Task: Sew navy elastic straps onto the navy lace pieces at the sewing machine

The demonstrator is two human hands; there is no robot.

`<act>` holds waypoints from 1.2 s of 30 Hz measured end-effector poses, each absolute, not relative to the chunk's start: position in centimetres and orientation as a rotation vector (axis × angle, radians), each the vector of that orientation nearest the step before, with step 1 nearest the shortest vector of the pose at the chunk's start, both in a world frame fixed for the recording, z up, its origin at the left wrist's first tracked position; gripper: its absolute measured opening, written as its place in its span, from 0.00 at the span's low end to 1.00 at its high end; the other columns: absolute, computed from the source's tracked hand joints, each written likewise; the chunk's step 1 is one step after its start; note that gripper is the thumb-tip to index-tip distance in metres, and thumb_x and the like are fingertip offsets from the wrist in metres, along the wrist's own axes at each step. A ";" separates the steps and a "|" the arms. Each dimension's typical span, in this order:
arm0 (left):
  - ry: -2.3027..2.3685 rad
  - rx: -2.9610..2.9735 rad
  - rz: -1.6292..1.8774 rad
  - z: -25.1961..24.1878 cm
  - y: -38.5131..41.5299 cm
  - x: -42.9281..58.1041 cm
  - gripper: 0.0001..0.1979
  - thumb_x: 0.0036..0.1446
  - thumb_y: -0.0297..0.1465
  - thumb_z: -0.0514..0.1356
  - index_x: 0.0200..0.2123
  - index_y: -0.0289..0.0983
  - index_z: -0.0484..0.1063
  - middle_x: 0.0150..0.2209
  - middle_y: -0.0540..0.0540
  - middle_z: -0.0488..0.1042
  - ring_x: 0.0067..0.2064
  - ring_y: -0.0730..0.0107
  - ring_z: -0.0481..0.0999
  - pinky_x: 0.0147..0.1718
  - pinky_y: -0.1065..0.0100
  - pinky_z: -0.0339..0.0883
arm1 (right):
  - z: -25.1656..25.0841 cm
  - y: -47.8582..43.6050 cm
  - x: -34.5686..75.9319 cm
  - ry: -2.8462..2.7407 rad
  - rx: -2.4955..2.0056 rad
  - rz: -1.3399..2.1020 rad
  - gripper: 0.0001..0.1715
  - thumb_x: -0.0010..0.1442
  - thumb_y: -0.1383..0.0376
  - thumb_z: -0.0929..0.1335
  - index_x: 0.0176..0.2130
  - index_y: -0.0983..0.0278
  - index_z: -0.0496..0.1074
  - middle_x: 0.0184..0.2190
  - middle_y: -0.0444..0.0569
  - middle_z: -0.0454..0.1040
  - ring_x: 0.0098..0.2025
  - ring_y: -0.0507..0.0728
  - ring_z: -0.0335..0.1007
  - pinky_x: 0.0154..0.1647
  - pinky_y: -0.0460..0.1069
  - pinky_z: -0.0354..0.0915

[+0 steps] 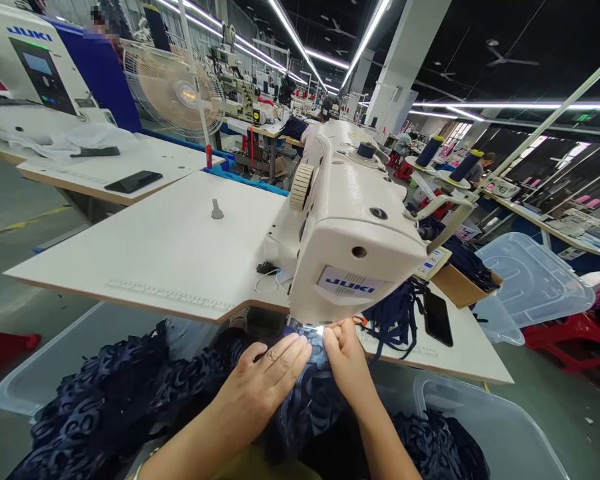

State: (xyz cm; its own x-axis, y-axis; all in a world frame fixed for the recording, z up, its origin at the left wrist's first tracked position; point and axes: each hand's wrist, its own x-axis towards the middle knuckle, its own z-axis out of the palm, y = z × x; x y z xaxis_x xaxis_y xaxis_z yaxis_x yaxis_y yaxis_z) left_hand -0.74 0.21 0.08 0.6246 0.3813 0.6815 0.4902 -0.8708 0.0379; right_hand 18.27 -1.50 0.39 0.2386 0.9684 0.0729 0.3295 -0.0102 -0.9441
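A white sewing machine (363, 233) stands over the worktable, its needle area lit from below the head. Dark blue lace fabric (313, 400) runs from the needle area down toward my lap. My left hand (267, 380) lies on the fabric, palm down, fingers stretched out toward the needle. On the right side of the fabric is my right hand (345, 353), fingers bent and pressed together at its edge, close under the machine head. The needle itself is hidden.
Clear bins with dark blue lace (95, 393) sit below the table on both sides. Dark blue straps (393, 317), a black phone (437, 319) and a cardboard box (455, 283) lie right of the machine. A grey metal piece (217, 209) rests on the white tabletop (180, 247).
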 end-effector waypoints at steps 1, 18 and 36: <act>-0.744 -2.677 -1.082 0.1 0.2 -0.7 0.20 0.67 0.23 0.43 0.55 0.38 0.69 0.53 0.47 0.73 0.57 0.72 0.68 0.58 0.66 0.44 | 0.5 -1.3 18.2 -1.288 -1.542 0.780 0.03 0.62 0.62 0.60 0.36 0.60 0.59 0.22 0.36 0.57 0.25 0.51 0.56 0.31 0.46 0.57; -0.733 -2.613 -1.084 -0.3 0.9 -0.6 0.21 0.66 0.22 0.43 0.55 0.37 0.68 0.52 0.46 0.74 0.56 0.70 0.68 0.55 0.65 0.49 | 0.9 -0.7 17.8 -1.381 -1.677 0.564 0.05 0.61 0.64 0.60 0.32 0.59 0.58 0.24 0.39 0.64 0.27 0.53 0.62 0.30 0.47 0.57; -0.871 -2.742 -0.992 -1.0 0.9 -1.1 0.32 0.62 0.18 0.41 0.66 0.44 0.47 0.58 0.46 0.68 0.56 0.65 0.70 0.56 0.63 0.52 | -0.8 -0.4 20.6 -1.332 -1.648 0.599 0.09 0.62 0.61 0.60 0.33 0.62 0.64 0.26 0.40 0.65 0.29 0.51 0.64 0.31 0.44 0.61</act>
State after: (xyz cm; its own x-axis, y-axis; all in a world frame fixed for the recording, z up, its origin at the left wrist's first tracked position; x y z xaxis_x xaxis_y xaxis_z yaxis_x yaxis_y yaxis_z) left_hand -1.08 0.90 -1.01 0.6246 0.4826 0.6140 0.5465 -0.8317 0.0977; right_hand 20.56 -0.37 -0.82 0.3006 0.9394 0.1648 0.5005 -0.0083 -0.8657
